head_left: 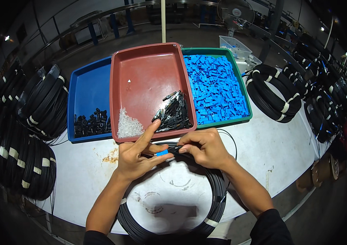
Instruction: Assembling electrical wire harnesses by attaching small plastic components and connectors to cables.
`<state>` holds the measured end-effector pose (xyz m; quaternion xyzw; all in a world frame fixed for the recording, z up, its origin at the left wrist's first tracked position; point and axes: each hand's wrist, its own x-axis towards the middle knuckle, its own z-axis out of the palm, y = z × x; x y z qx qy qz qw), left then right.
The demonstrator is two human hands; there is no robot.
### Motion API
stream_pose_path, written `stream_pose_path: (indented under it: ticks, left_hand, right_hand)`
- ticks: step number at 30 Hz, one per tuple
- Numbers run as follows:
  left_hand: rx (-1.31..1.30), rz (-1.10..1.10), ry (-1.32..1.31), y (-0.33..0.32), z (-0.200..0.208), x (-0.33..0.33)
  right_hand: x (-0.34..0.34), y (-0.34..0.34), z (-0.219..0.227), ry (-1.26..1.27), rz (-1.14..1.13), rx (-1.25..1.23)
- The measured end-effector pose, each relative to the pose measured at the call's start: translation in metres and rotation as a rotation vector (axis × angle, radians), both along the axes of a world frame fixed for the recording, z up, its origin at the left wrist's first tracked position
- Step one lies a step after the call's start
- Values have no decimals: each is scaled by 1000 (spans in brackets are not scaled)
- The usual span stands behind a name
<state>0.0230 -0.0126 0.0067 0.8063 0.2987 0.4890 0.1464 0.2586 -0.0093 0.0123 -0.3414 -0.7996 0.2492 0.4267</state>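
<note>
My left hand [134, 159] pinches a small blue cable connector [162, 153] between thumb and fingers, with the index finger stretched up and away. Close against it, my right hand [207, 149] is closed on a slim black connector part [174, 150] at the connector's right side. Whether the two pieces are joined cannot be made out. Beneath both hands lies a large coil of black cable [219, 192] with white tape bands, and one loose loop of cable [234, 143] curves out behind my right hand.
Beyond my hands tilt three trays: a blue tray [90, 85] with black caps, a red tray [149, 67] with clear sleeves [127, 125] and black parts [174, 114], and a green tray [242, 96] full of blue connectors [214, 90]. More cable coils [273, 92] stand both sides.
</note>
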Motion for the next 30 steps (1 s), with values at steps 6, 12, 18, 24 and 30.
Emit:
stream_pose_path:
  ticks: [6,12,18,24,30]
  left_hand:
    - [-164,51,-52,-3,4,-10]
    - [-2,229,12,-3,9,-32]
    - [228,579,166,-5,31,-47]
    - [-516,47,482,-62,42,42]
    - [-680,-291,738,-92,23,129]
  right_hand:
    - [10,1,2,-101,32,6]
    - [63,23,-6,-116,-89,-209]
    - [54,27,-21,-7,-87,-224]
    - [49,25,-26,-81,-61,-235]
    - [62,33,-37,-122,142,-142]
